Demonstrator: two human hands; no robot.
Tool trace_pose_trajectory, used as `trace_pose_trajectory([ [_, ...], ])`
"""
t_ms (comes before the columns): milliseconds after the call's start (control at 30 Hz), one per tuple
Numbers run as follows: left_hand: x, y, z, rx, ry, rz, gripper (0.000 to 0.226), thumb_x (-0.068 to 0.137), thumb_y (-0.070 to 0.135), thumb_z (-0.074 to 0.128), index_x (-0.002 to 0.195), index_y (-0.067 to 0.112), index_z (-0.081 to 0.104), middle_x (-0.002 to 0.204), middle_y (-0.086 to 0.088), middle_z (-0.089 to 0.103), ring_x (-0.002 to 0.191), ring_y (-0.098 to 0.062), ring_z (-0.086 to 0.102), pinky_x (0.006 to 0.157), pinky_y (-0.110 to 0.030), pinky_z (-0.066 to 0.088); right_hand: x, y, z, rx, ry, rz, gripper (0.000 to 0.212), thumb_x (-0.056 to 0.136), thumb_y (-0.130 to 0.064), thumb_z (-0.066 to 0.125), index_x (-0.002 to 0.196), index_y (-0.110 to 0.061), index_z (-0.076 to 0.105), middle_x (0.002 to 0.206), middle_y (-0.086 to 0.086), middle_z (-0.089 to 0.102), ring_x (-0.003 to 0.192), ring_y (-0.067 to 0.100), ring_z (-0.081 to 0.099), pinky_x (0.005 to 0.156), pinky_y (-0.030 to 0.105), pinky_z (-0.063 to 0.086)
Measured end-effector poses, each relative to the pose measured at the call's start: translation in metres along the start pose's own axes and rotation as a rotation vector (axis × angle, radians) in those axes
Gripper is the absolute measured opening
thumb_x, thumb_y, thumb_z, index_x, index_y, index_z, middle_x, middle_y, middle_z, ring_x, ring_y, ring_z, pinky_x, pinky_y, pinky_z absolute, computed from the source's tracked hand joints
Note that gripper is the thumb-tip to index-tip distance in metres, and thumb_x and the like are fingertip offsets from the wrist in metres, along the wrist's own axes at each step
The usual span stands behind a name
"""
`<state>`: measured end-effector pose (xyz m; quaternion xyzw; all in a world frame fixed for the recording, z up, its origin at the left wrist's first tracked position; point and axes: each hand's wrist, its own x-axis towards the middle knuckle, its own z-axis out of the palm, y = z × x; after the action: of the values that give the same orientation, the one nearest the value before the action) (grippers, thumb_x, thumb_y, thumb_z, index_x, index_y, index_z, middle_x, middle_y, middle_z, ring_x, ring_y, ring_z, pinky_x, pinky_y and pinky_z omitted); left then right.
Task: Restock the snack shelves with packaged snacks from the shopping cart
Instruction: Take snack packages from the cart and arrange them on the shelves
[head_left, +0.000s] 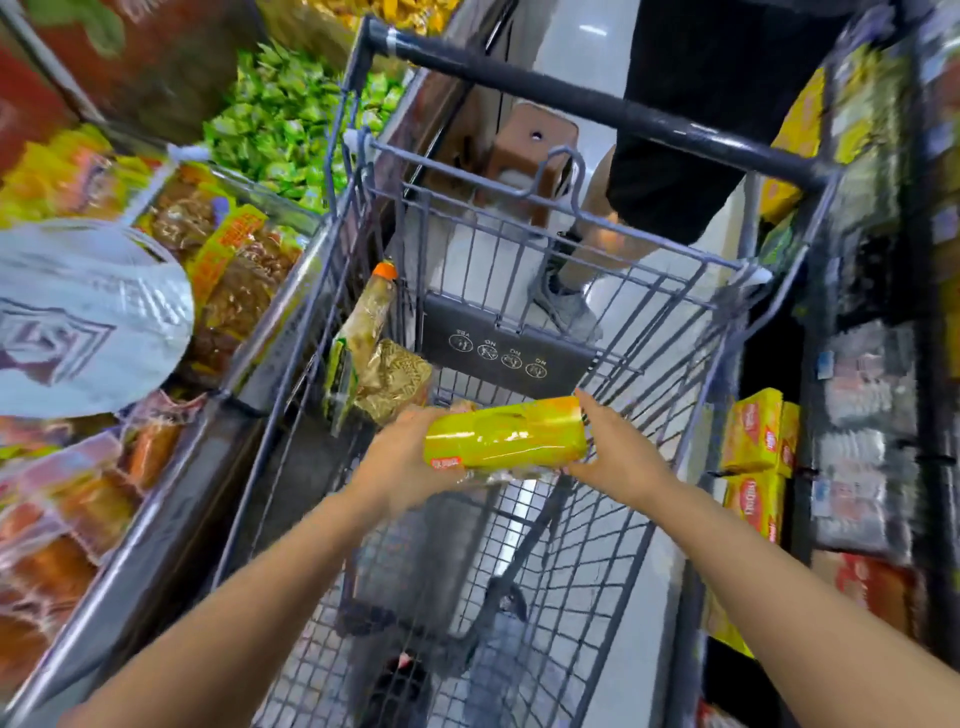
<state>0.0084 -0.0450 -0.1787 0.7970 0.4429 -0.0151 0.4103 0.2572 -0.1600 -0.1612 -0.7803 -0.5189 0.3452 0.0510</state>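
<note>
Yellow snack pack (506, 434): held level above the shopping cart (649, 312), lengthwise between both hands. Left hand (402, 460): fingers curled under and around its left end. Right hand (615, 452): gripping its right end. Cart interior: two more snack bags (374, 358) leaning at the left wall.

A brown plastic stool (524, 156) stands beyond a bystander's grey sneaker (563, 306) on pale floor (582, 67)

glossy plastic snack pack (506, 434), grey metal wire cart (613, 525)
</note>
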Motion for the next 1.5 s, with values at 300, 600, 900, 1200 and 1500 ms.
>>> trace_pose_trajectory([
  [300, -0.089, 0.023, -0.094, -0.069, 0.005, 0.165, 0.081, 0.068, 0.034, 0.085, 0.137, 0.024, 0.045, 0.124, 0.008, 0.046, 0.110, -0.013, 0.050, 0.084, -0.025, 0.043, -0.084, -0.064, 0.012, 0.448, 0.211, -0.068, 0.055, 0.066, -0.019, 0.081, 0.112, -0.031, 0.055, 0.096, -0.011, 0.066, 0.093, 0.012, 0.065, 0.073, 0.026, 0.053],
  [600, -0.166, 0.088, -0.156, -0.540, 0.125, 0.402, 0.076, 0.071, 0.015, 0.082, 0.132, 0.035, 0.041, 0.122, 0.005, 0.060, 0.101, -0.004, 0.062, 0.088, -0.025, 0.054, -0.218, -0.141, -0.026, 0.775, 0.585, -0.120, 0.041, 0.078, -0.022, 0.078, 0.114, -0.017, 0.060, 0.106, -0.009, 0.068, 0.097, 0.001, 0.064, 0.078, 0.015, 0.051],
  [900, -0.224, 0.173, -0.160, -0.579, 0.072, 0.619, 0.038, 0.073, 0.045, 0.071, 0.109, 0.037, 0.062, 0.104, 0.015, 0.071, 0.101, -0.005, 0.065, 0.089, -0.028, 0.052, -0.351, -0.167, -0.065, 0.713, 0.994, -0.169, 0.033, 0.081, -0.048, 0.068, 0.100, -0.021, 0.063, 0.088, 0.001, 0.066, 0.084, 0.019, 0.062, 0.076, 0.037, 0.050],
  [1200, -0.286, 0.231, -0.088, -0.625, -0.151, 0.737, 0.069, 0.059, 0.062, 0.076, 0.114, 0.024, 0.061, 0.111, 0.006, 0.071, 0.105, -0.013, 0.066, 0.091, -0.037, 0.053, -0.480, -0.151, -0.055, 0.738, 1.289, -0.041, 0.031, 0.088, -0.043, 0.063, 0.095, -0.013, 0.062, 0.096, 0.035, 0.054, 0.079, 0.038, 0.056, 0.069, 0.045, 0.045],
  [1500, -0.390, 0.296, 0.003, -0.637, -0.177, 0.925, 0.042, 0.074, 0.068, 0.065, 0.106, 0.041, 0.064, 0.107, 0.001, 0.067, 0.100, -0.016, 0.065, 0.087, -0.042, 0.054, -0.635, -0.139, 0.018, 0.749, 1.404, 0.109, 0.023, 0.090, -0.024, 0.065, 0.112, -0.026, 0.061, 0.105, -0.011, 0.069, 0.098, 0.002, 0.064, 0.082, 0.022, 0.051],
])
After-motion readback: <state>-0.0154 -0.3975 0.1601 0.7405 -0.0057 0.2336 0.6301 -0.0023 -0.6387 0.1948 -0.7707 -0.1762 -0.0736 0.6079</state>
